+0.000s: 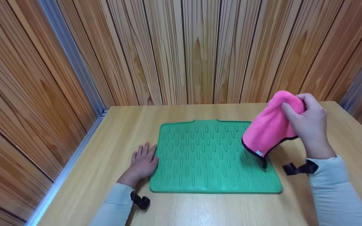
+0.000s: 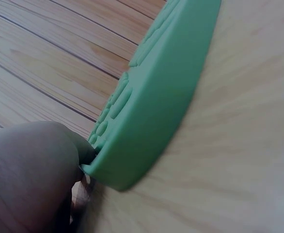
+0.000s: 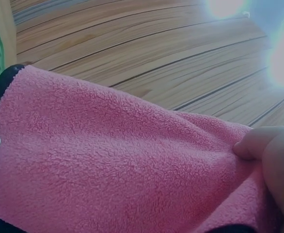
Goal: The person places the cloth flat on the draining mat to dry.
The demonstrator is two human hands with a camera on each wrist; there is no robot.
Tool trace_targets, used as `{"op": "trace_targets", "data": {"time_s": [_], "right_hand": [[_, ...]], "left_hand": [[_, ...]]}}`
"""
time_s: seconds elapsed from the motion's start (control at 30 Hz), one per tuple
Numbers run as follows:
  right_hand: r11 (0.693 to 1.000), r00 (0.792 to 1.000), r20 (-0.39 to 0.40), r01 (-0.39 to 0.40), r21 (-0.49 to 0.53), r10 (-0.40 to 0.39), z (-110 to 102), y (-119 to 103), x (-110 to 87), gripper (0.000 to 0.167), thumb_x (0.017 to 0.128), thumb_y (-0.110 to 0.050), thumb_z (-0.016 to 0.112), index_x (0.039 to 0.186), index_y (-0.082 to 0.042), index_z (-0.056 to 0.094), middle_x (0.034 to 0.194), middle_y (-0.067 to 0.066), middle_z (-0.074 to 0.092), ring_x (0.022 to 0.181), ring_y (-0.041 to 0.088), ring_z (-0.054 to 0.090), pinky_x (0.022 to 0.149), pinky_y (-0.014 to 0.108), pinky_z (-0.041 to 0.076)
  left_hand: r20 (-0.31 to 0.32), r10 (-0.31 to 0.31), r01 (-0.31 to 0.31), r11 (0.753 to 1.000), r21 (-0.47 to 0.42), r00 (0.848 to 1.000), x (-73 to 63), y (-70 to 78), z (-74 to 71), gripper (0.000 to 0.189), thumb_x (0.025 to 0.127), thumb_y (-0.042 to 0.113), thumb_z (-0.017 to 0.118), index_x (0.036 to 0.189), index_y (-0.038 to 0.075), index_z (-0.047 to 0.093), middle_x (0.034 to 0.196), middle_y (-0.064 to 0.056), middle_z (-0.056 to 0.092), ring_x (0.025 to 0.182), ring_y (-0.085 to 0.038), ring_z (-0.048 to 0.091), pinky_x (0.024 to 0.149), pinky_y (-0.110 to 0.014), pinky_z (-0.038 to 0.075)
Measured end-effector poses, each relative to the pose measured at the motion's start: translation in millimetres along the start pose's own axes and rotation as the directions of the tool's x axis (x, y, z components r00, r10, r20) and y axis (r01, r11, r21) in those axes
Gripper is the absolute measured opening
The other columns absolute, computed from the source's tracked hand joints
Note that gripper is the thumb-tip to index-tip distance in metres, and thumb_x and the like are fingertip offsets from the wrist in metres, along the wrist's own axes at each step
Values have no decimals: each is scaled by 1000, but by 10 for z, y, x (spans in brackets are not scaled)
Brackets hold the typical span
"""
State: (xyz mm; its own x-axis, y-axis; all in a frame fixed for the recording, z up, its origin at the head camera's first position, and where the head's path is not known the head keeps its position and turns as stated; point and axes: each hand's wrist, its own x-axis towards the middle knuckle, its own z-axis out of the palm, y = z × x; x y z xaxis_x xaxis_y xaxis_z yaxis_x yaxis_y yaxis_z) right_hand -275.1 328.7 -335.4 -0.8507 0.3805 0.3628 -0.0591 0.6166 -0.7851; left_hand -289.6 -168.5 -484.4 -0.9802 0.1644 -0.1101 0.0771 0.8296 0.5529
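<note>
A pink fleecy cloth [image 1: 267,128] with dark edging and a small white label hangs from my right hand [image 1: 313,122], its top pinched between thumb and fingers. Its lower corner dangles over the right part of a green mat [image 1: 196,157] with rows of raised oval bumps. In the right wrist view the cloth [image 3: 108,155] fills much of the frame, and the thumb presses into its folds. My left hand [image 1: 143,163] lies flat on the table with fingers spread, its thumb side at the mat's left edge. The left wrist view shows the mat's thick rim [image 2: 142,121] close beside that hand.
The mat lies on a light wooden table [image 1: 121,125]. Wood-plank walls [image 1: 168,53] rise behind and on the left, with a metal strip [image 1: 74,53] along the corner. A black strap [image 1: 300,168] is on the right wrist, another [image 1: 140,201] on the left.
</note>
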Motion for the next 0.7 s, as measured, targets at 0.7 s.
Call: {"op": "trace_targets", "data": {"time_s": [0.7], "right_hand": [[987,999,-14,36,159,-35,426,-450,-164,41,107,-32,77,135,-5,67,109,-2,64,96,13,58,76,18,51]], "left_hand": [[-5,11,-11,1000,-17,1000,-9,8,-5,68,116,30,38,178,4,26,189,-29,5,177,-53,-5,140,-73,-4]]}}
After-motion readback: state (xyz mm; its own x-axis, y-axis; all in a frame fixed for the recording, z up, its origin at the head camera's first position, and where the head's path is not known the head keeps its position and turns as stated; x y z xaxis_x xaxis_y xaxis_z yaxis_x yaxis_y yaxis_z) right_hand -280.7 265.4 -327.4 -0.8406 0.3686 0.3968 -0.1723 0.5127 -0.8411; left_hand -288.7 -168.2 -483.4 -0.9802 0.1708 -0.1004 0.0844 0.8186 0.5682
